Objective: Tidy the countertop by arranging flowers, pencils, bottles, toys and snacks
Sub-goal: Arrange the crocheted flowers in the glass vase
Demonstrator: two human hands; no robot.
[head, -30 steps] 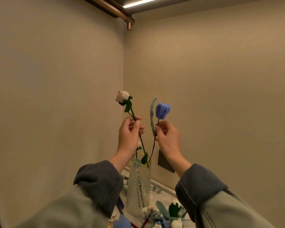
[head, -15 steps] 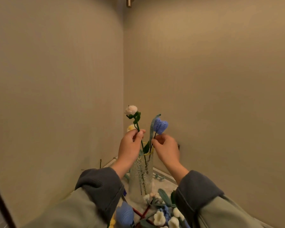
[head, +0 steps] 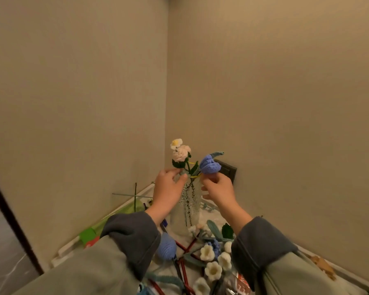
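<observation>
We hold both hands up at the mouth of a clear glass vase [head: 186,207] that stands upright on the countertop [head: 202,271] in the far corner, where the two beige walls meet. Our left hand [head: 167,191] sits just left of the rim, thumb and forefinger closed in a pinch at the green leaves and stem of a pale pink crochet flower [head: 181,153], whose stem runs down inside the glass; a small white bloom with a yellow centre [head: 176,143] shows just above and behind it. Our right hand [head: 218,188] sits just right of the rim, its fingertips pressed together under the head of a blue crochet tulip [head: 210,165], which tilts to the right with its long grey-green leaf [head: 217,153] arching over it; we cannot tell whether the fingers touch the stem or only the bloom. Behind the tulip a dark wall socket [head: 228,169] is set into the right wall. Nearer to us, between our grey cuffs, more crochet flowers lie loose on the counter: a blue bud [head: 166,249] beside the left sleeve, a cluster of white bell flowers [head: 213,260] with red and dark stems crossing beneath them. To the left, along the wall, lies a green packet [head: 90,233].
</observation>
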